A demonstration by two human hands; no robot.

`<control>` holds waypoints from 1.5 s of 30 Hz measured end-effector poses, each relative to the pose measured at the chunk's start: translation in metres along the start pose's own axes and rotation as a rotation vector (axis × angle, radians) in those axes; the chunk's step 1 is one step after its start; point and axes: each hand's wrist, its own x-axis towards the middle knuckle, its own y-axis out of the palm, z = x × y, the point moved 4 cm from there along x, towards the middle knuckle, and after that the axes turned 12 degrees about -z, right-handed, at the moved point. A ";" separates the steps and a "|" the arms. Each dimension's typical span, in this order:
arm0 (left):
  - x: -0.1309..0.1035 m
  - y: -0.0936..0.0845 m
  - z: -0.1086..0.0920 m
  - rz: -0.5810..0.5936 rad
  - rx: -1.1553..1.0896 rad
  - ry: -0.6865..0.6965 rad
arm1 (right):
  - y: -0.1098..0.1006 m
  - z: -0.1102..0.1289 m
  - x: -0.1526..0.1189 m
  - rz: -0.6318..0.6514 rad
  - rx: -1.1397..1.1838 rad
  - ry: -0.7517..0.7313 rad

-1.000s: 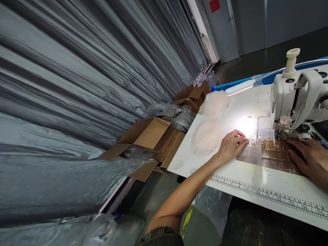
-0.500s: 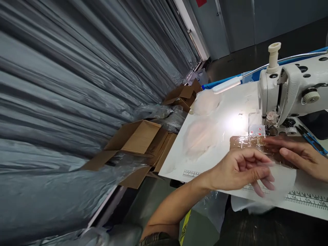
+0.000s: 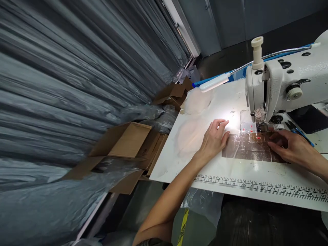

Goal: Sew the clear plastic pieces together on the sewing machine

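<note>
1. Brown, shiny film covers the flat panel [image 3: 246, 150] under the right hand [image 3: 297, 147], which lies just on the wearer's side of the sewing machine [image 3: 278, 87]. That hand's thumb and fingers are loosely bent, a small gap between them, over the panel's right end; I can't tell whether the fingertips press on it.
2. The left hand [image 3: 212, 140] is left of the sewing machine, thumb and forefinger held wide apart, nothing visibly caught between them. Its thumb is by the panel's left end; whether they touch, I can't say.
3. Right by the sewing machine's needle area sits a small clear plate [image 3: 247, 127] with red marks, along the panel's far edge.
4. To the right of the sewing machine's needle area lie blue-handled snips [image 3: 304, 136], and beyond them a black phone-like slab [image 3: 309, 119].
5. Left of the sewing machine, a white lamp [image 3: 214, 83] on a bendy metal neck lights the white tabletop [image 3: 164, 167]. Two pale, sheer pieces [image 3: 197, 101] lie farther left of it.
6. On the wearer's side of the sewing machine, a printed ruler scale [image 3: 256, 188] follows the table's near edge.
7. Well left of the sewing machine, off the table, open cardboard boxes [image 3: 130, 140] stand before a grey curtain [image 3: 64, 85].
</note>
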 end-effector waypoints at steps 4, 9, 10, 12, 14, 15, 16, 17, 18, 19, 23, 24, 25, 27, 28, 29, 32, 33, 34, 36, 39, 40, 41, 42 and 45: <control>0.014 0.006 -0.025 0.249 -0.277 0.333 | -0.004 0.005 0.000 -0.068 -0.052 -0.108; 0.023 0.040 -0.030 0.586 -0.446 0.389 | 0.005 0.015 -0.008 -0.048 -0.037 -0.326; 0.024 0.046 -0.028 0.586 -0.454 0.380 | 0.006 0.014 -0.009 -0.055 -0.063 -0.342; 0.026 0.054 -0.023 0.547 -0.461 0.353 | 0.006 0.012 -0.009 -0.060 -0.107 -0.351; 0.029 0.055 -0.021 0.503 -0.448 0.325 | 0.005 0.010 -0.009 -0.059 -0.124 -0.350; 0.030 0.053 -0.021 0.490 -0.443 0.315 | 0.004 0.010 -0.008 -0.060 -0.125 -0.347; 0.032 0.050 -0.023 0.483 -0.445 0.307 | 0.003 0.011 -0.008 -0.062 -0.122 -0.345; 0.033 0.046 -0.025 0.488 -0.454 0.303 | 0.002 0.012 -0.007 -0.065 -0.116 -0.343; 0.035 0.042 -0.027 0.499 -0.465 0.299 | 0.001 0.013 -0.007 -0.065 -0.108 -0.339; 0.036 0.038 -0.030 0.510 -0.468 0.296 | 0.000 0.014 -0.006 -0.060 -0.097 -0.335; 0.039 0.029 -0.037 0.532 -0.401 0.317 | 0.002 0.020 -0.005 0.022 -0.030 -0.310; 0.039 0.028 -0.039 0.535 -0.393 0.325 | 0.004 0.022 -0.005 0.046 -0.009 -0.306; 0.039 0.027 -0.040 0.541 -0.397 0.325 | 0.006 0.024 -0.005 0.068 0.010 -0.305; 0.039 0.026 -0.043 0.552 -0.425 0.303 | 0.010 0.027 -0.005 0.106 0.041 -0.292; 0.039 0.026 -0.044 0.558 -0.440 0.286 | 0.012 0.028 -0.005 0.125 0.058 -0.279; 0.040 0.025 -0.045 0.567 -0.452 0.264 | 0.013 0.029 -0.005 0.142 0.077 -0.260; 0.041 0.023 -0.045 0.634 -0.460 0.186 | 0.013 0.031 -0.005 0.158 0.131 -0.189; 0.041 0.022 -0.045 0.661 -0.458 0.156 | 0.013 0.031 -0.005 0.158 0.138 -0.165; 0.042 0.022 -0.045 0.684 -0.458 0.126 | 0.012 0.030 -0.006 0.158 0.138 -0.141; 0.044 0.022 -0.044 0.705 -0.474 0.061 | 0.011 0.030 -0.007 0.160 0.134 -0.092; 0.046 0.025 -0.042 0.711 -0.550 -0.037 | 0.010 0.028 -0.007 0.141 0.151 -0.023; 0.046 0.027 -0.041 0.715 -0.576 -0.068 | 0.011 0.028 -0.007 0.135 0.166 -0.007; 0.045 0.029 -0.040 0.718 -0.599 -0.098 | 0.011 0.028 -0.007 0.128 0.181 0.004; 0.044 0.031 -0.038 0.719 -0.618 -0.130 | 0.012 0.027 -0.007 0.124 0.191 0.011; 0.041 0.036 -0.035 0.701 -0.661 -0.215 | 0.013 0.023 -0.006 0.129 0.218 0.046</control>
